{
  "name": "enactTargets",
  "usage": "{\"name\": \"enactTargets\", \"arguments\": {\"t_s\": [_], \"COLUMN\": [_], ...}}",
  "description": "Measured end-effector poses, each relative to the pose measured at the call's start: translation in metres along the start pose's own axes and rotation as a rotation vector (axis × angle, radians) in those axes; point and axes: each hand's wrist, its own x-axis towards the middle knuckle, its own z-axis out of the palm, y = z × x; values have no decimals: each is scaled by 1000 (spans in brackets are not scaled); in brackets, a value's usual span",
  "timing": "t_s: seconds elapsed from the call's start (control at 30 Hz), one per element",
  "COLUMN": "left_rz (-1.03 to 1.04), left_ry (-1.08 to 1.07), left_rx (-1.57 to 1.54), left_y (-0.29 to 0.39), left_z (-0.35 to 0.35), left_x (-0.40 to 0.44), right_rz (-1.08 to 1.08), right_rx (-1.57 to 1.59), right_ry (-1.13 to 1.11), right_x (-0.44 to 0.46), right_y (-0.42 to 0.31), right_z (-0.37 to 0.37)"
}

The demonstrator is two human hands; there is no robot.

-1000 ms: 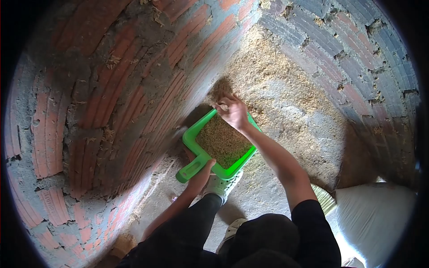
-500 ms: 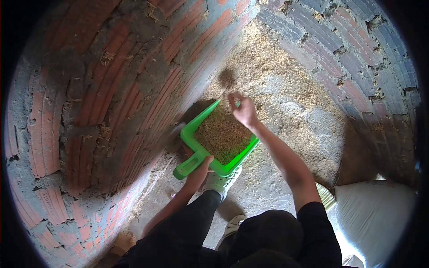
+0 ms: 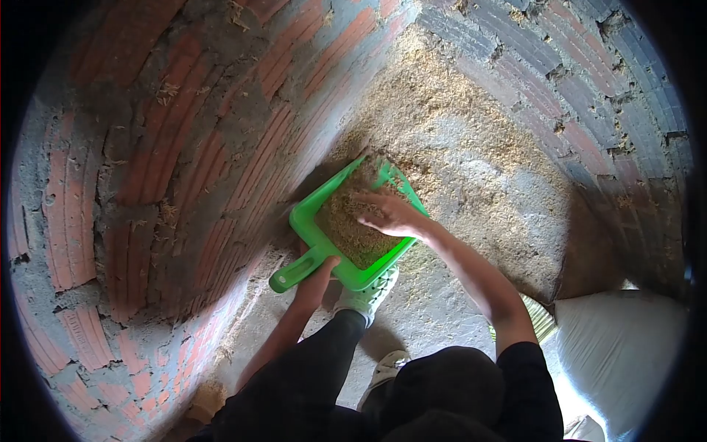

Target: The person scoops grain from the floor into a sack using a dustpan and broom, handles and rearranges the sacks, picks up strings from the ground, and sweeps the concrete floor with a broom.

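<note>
A bright green dustpan (image 3: pixel 361 278) full of brownish husks or grain (image 3: pixel 346 230) is held above the floor, its handle toward the lower left. My left hand (image 3: pixel 324 271) grips it from below, next to the handle; most of its fingers are hidden under the pan. My right hand (image 3: pixel 389 214) is over the husks inside the pan, palm down, with its fingers spread and touching or just above them. Some husks lie along the pan's front lip.
Loose husks (image 3: pixel 442 96) cover the floor in the corner between two brick walls (image 3: pixel 162 132). A white sack (image 3: pixel 615 339) and a striped bundle (image 3: pixel 540 320) are at the lower right. Light-coloured shoes (image 3: pixel 368 298) stand below the pan.
My right hand has moved from the pan's front edge back over the husks, and its fingers have spread. The dustpan has shifted slightly left with my left hand on it.
</note>
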Motion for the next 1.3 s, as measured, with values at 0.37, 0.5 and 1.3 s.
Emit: {"name": "enactTargets", "arguments": {"t_s": [0.37, 0.5, 1.3], "left_rz": [24, 263, 235], "left_ry": [-168, -426, -1020], "left_rx": [-167, 120, 817], "left_y": [59, 136, 550], "left_z": [60, 107, 210], "left_x": [33, 44, -443], "right_rz": [139, 159, 616], "right_rx": [63, -59, 321], "right_ry": [1402, 1690, 1878], "right_x": [-125, -177, -603], "right_y": [-9, -15, -446], "right_z": [-120, -163, -269]}}
